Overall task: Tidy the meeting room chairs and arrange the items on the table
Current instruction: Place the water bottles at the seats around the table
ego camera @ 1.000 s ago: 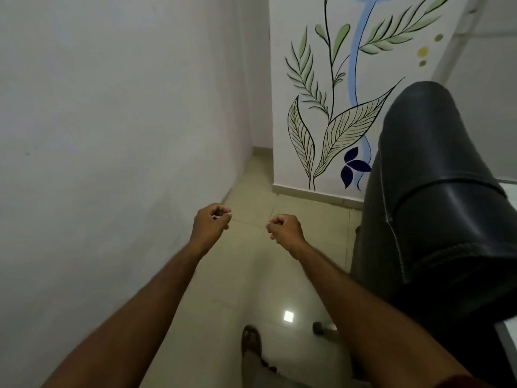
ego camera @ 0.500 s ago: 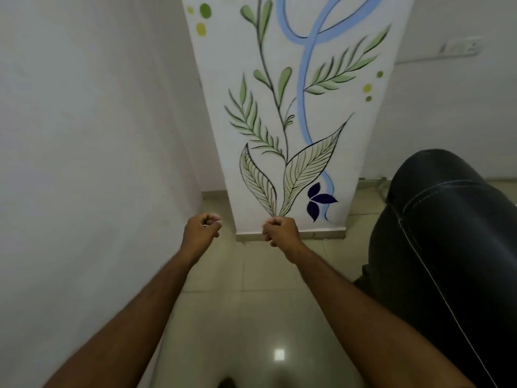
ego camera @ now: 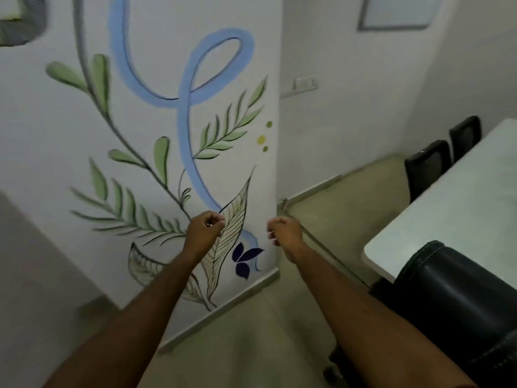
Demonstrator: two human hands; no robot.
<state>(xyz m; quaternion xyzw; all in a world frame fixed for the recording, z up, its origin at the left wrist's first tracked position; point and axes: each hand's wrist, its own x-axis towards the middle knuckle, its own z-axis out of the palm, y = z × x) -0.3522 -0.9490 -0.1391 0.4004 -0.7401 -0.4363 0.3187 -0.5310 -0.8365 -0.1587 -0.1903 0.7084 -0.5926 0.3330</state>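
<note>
while both arms reach forward, the left hand point(ego camera: 205, 229) and right hand point(ego camera: 284, 229) curl into loose fists holding nothing, before a mural point(ego camera: 179, 152). a black chair point(ego camera: 458, 298) sits just right, against the white table point(ego camera: 458, 208); two more chairs point(ego camera: 442, 161) stand at its far side.

You've got no readable text, labels, brands or numbers anywhere here. The wall mural point(ego camera: 179, 141) is only painted leaves and a blue loop, no lettering. The framed panel point(ego camera: 398, 12) up high shows nothing you can read.
</note>
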